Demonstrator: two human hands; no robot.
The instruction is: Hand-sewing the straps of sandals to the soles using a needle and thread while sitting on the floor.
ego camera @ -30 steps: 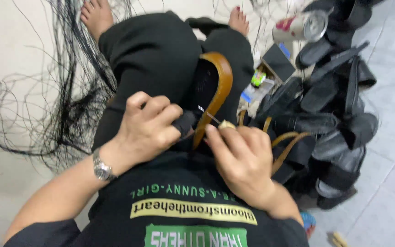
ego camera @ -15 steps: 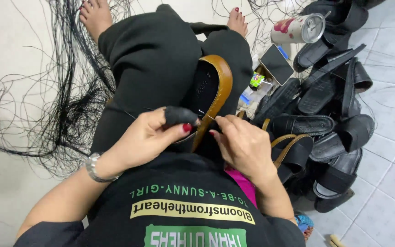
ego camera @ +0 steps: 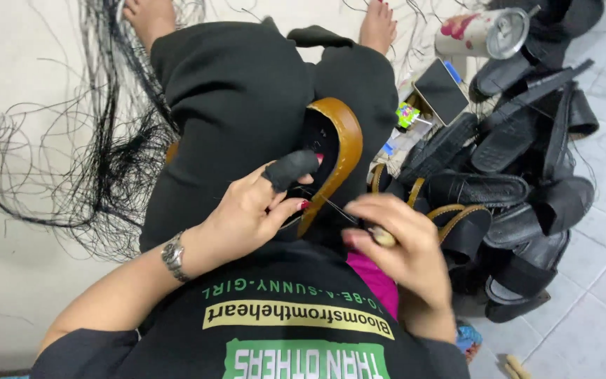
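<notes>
A black shoe with a tan sole edge [ego camera: 341,137] lies on my lap, on black trousers. My left hand [ego camera: 257,210] grips the near end of the shoe; its forefinger wears a black finger cover [ego camera: 290,168]. My right hand [ego camera: 398,242] pinches a small pale-handled tool [ego camera: 381,236], probably a needle or awl, close beside the shoe's sole. A thin dark thread [ego camera: 334,208] runs from the shoe to that hand. A metal watch [ego camera: 174,256] sits on my left wrist.
A heap of black sandals and soles [ego camera: 520,168] lies on the tiled floor at right. A tumbler [ego camera: 485,31] lies on its side and a phone [ego camera: 442,90] rests beyond the heap. Tangled black thread [ego camera: 99,168] spreads over the floor at left.
My right hand has pulled away to the right and toward me, drawing thread out of the shoe. My left forefinger has lifted and stretched over the shoe.
</notes>
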